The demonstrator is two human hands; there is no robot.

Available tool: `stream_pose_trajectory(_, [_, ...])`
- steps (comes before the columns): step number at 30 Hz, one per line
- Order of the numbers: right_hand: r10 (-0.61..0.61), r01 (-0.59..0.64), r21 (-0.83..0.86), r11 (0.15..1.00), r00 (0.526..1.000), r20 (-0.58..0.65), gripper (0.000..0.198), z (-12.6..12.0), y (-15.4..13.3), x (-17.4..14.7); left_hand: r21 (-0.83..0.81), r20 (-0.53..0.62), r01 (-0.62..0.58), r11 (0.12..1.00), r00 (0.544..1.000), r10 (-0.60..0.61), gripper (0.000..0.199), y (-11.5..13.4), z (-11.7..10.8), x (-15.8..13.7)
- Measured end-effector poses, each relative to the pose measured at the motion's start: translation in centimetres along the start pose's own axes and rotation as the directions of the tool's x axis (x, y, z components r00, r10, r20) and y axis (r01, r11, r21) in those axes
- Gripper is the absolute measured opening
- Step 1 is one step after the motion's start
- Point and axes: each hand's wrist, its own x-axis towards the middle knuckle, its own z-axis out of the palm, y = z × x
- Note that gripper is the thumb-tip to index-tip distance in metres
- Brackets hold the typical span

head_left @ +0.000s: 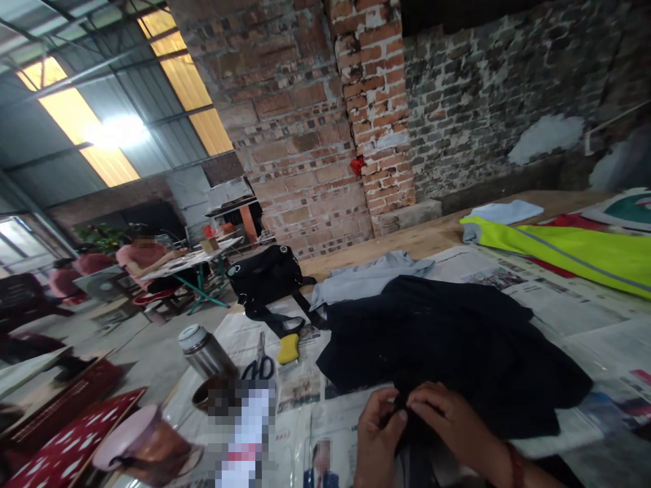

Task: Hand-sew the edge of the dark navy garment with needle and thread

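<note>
A black cloth garment lies spread over the newspaper-covered table in front of me. At its near edge my left hand pinches a bit of the dark fabric between thumb and fingers. Close beside it, my right hand has its fingertips closed on the same edge, and a dark band circles that wrist. Whether a small item sits between the fingertips is hidden. Scissors with dark handles and a yellow block lie to the left of the garment.
Left of the scissors stand a steel flask and a lidded reddish-brown container. A black bag and grey cloth lie behind. At right is a yellow-green reflective garment. Several people sit farther back left.
</note>
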Motion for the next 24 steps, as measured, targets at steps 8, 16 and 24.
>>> stream_pose_trajectory(8, [0.241,-0.180,0.336,0.925,0.959,-0.150,0.026,-1.3,-0.8,1.5,0.023,-0.133,-0.013,1.000,0.991,0.016,0.043,-1.9,0.1,0.6])
stream_pose_trajectory(16, [0.308,-0.215,0.851,0.479,0.949,0.067,0.027,-3.2,-2.2,4.8,0.168,-0.108,-0.048,0.985,0.992,0.067,0.037,-2.2,0.2,0.4])
stream_pose_trajectory(24, [0.301,0.022,0.903,0.430,0.939,-0.166,0.026,-5.0,-2.3,7.5,0.436,-0.091,-0.159,0.886,0.971,0.220,0.042,-3.0,-1.2,-0.4])
